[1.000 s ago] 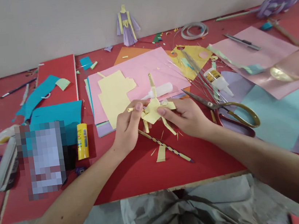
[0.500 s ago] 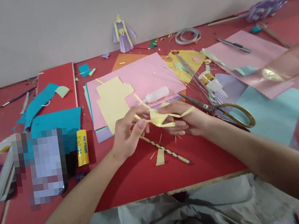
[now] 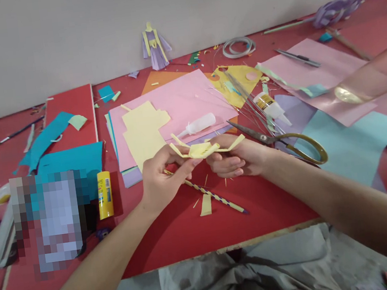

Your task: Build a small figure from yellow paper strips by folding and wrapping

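Note:
A small pale yellow paper figure (image 3: 199, 151) with thin rolled limbs is held between both hands above the red table. My left hand (image 3: 165, 175) pinches its left side between thumb and fingers. Curled fingers of my right hand (image 3: 233, 159) support it from the right and below. Under my hands lies a patterned pencil (image 3: 218, 199), partly hidden at its upper end by my left hand. Beside the pencil is a small yellow paper scrap (image 3: 205, 205). Just behind my hands rests a white squeeze bottle (image 3: 200, 124) on pink paper.
Large scissors (image 3: 286, 144) and a glue bottle (image 3: 271, 106) lie right of my hands. A glue stick (image 3: 105, 194) stands at the left. Against the wall leans a purple paper doll (image 3: 155, 49). Another person's arm (image 3: 376, 73) reaches in over pink paper (image 3: 307, 61).
The paper figure has been tilted, so it shows flatter and its limbs point upward. My left hand has closed in nearer to my right hand. The view has shifted slightly.

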A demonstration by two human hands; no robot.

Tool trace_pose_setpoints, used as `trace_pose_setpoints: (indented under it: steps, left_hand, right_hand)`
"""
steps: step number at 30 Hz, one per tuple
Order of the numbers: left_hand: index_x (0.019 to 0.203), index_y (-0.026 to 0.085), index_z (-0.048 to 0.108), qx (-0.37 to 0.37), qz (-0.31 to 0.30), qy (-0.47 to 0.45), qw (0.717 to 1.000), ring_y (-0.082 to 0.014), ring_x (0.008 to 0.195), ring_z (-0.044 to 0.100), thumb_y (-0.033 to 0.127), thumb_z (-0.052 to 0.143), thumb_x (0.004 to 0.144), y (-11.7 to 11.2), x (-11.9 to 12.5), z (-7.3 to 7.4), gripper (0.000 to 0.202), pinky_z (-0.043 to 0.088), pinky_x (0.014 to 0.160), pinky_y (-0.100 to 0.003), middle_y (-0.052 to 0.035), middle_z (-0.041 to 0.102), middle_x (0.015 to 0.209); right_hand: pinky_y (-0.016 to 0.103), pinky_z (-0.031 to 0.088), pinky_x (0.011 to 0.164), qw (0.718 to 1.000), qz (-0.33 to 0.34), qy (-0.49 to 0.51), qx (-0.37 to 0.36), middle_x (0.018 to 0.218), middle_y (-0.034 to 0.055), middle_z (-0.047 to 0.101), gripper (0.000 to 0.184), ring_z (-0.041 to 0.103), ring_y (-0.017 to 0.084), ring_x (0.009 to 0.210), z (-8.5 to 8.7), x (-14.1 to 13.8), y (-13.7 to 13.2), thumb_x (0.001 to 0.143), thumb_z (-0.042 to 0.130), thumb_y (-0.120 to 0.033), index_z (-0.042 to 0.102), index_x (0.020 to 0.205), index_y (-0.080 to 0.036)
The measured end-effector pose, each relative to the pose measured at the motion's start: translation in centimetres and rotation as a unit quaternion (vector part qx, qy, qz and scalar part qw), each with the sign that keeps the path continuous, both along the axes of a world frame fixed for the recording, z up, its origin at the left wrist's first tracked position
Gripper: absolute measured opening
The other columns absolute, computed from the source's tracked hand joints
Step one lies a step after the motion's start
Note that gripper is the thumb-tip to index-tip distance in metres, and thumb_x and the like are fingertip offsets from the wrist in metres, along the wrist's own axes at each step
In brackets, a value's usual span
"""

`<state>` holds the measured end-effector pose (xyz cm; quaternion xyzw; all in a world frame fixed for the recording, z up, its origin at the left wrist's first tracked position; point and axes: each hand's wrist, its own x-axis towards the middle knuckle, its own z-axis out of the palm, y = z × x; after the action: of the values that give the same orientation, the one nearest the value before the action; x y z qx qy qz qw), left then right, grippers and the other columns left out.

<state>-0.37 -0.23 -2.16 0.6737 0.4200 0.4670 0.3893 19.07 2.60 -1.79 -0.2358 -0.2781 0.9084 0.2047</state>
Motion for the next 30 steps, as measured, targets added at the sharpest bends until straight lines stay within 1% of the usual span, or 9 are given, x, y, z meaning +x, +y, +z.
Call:
trace_pose_setpoints:
  steps: [4,8,10,15,18,20,24,27,30]
  left_hand:
    - [0.077,0.017,0.06,-0.07,0.003,-0.08,0.994,-0.005,0.038,0.049,0.027,0.076,0.076,0.3,0.0,0.0,0.019,0.041,0.038,-0.015,0.0055,0.058,0.05]
    - [0.071,0.017,0.059,-0.112,0.014,-0.129,0.985,-0.004,0.035,0.044,0.03,0.073,0.078,0.6,0.2,0.3,0.021,0.036,0.034,-0.014,0.0055,0.055,0.046]
    - [0.069,0.017,0.059,-0.133,0.018,-0.147,0.98,-0.0039,0.034,0.042,0.031,0.073,0.078,0.8,0.3,0.3,0.022,0.033,0.033,-0.015,0.0057,0.053,0.045]
    - [0.068,0.017,0.06,-0.185,0.032,-0.159,0.969,-0.0035,0.032,0.04,0.032,0.075,0.076,1.4,0.3,0.1,0.023,0.029,0.032,-0.016,0.0059,0.053,0.044]
    - [0.067,0.017,0.059,-0.209,0.035,-0.169,0.963,-0.0028,0.031,0.039,0.031,0.075,0.076,1.6,0.3,0.1,0.023,0.035,0.035,-0.016,0.0066,0.054,0.045]
    - [0.066,0.017,0.058,-0.212,0.043,-0.178,0.96,-0.0024,0.031,0.039,0.032,0.075,0.076,1.6,0.4,0.2,0.024,0.04,0.038,-0.016,0.0072,0.053,0.045]
    - [0.066,0.016,0.057,-0.211,0.063,-0.19,0.957,-0.0016,0.03,0.035,0.034,0.074,0.077,1.8,0.4,0.2,0.026,0.042,0.039,-0.017,0.0078,0.051,0.045]
    - [0.066,0.016,0.057,-0.206,0.07,-0.189,0.958,-0.0014,0.03,0.034,0.035,0.074,0.076,1.8,0.3,0.1,0.027,0.041,0.038,-0.016,0.0078,0.051,0.045]
    - [0.066,0.016,0.058,-0.192,0.066,-0.174,0.964,-0.002,0.031,0.037,0.035,0.074,0.076,1.8,0.3,-0.1,0.027,0.036,0.035,-0.016,0.0069,0.052,0.045]
  right_hand:
    - [0.011,0.027,0.028,0.998,0.046,-0.03,0.021,0.034,-0.0085,0.033,0.041,0.016,0.003,0.028,0.0,-0.1,-0.3,0.095,0.036,-0.031,0.054,0.062,-0.015]
    - [0.012,0.024,0.027,0.988,0.103,-0.081,0.081,0.032,-0.0075,0.034,0.052,0.018,0.003,0.025,0.2,-0.3,-0.6,0.097,0.029,-0.039,0.057,0.062,-0.013]
    - [0.013,0.023,0.027,0.981,0.107,-0.115,0.115,0.032,-0.0074,0.035,0.05,0.019,0.003,0.025,0.4,-0.4,-0.7,0.096,0.031,-0.038,0.057,0.061,-0.014]
    - [0.014,0.03,0.031,0.943,0.01,-0.252,0.219,0.039,-0.0071,0.045,0.026,0.034,0.004,0.029,0.4,-0.8,-0.7,0.087,0.041,-0.021,0.059,0.069,-0.015]
    - [0.015,0.035,0.037,0.923,-0.038,-0.278,0.265,0.046,-0.0053,0.051,0.025,0.044,0.004,0.036,0.3,-1.0,-0.7,0.084,0.045,-0.019,0.053,0.061,-0.016]
    - [0.016,0.036,0.04,0.915,-0.043,-0.273,0.295,0.051,-0.0042,0.054,0.024,0.047,0.004,0.04,0.4,-1.1,-0.7,0.084,0.046,-0.019,0.051,0.061,-0.016]
    - [0.018,0.044,0.048,0.901,-0.016,-0.242,0.359,0.063,-0.0027,0.06,0.009,0.055,0.007,0.05,0.9,-1.1,-1.0,0.085,0.053,-0.022,0.054,0.077,-0.016]
    - [0.02,0.046,0.052,0.88,-0.043,-0.258,0.396,0.066,-0.0015,0.061,0.017,0.056,0.009,0.054,0.7,-1.2,-1.3,0.088,0.056,-0.033,0.054,0.083,-0.016]
    - [0.02,0.042,0.052,0.825,-0.088,-0.314,0.462,0.059,-0.0007,0.058,0.037,0.054,0.008,0.052,0.1,-1.2,-1.3,0.094,0.046,-0.041,0.056,0.068,-0.016]
